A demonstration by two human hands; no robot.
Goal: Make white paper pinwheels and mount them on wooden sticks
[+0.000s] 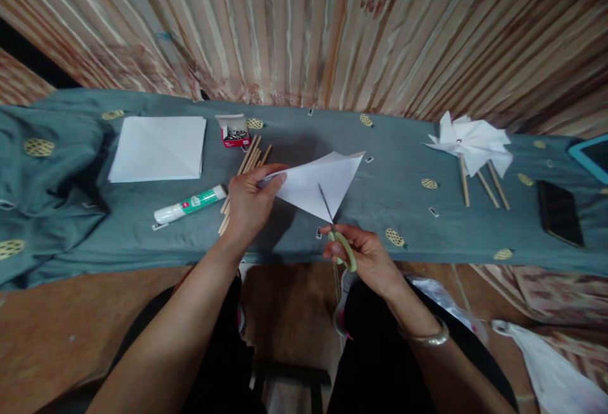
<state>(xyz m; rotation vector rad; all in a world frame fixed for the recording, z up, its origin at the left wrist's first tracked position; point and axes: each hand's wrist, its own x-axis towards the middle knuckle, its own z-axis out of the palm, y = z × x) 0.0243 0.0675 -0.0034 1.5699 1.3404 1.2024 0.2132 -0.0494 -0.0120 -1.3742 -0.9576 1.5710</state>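
Observation:
My left hand (254,202) pinches one corner of a folded sheet of white paper (308,183), thumb on top, and holds it above the cloth. In my right hand (363,252) is a pair of scissors (342,250) with pale green handles, fingers through the loops. The scissors' blades lie at the paper's near edge, one of them showing across its face. Whether the blades have cut into the sheet I cannot tell. Beneath and beside my left hand lie several thin wooden sticks (249,157).
A green-grey cloth (403,148) covers the long table. On the left are a paper stack (159,148), a glue stick (190,205) and an open red box of small metal pins (235,135). Paper pinwheels (475,138) on sticks, a dark phone (560,213) and a blue-edged device (591,156) lie right.

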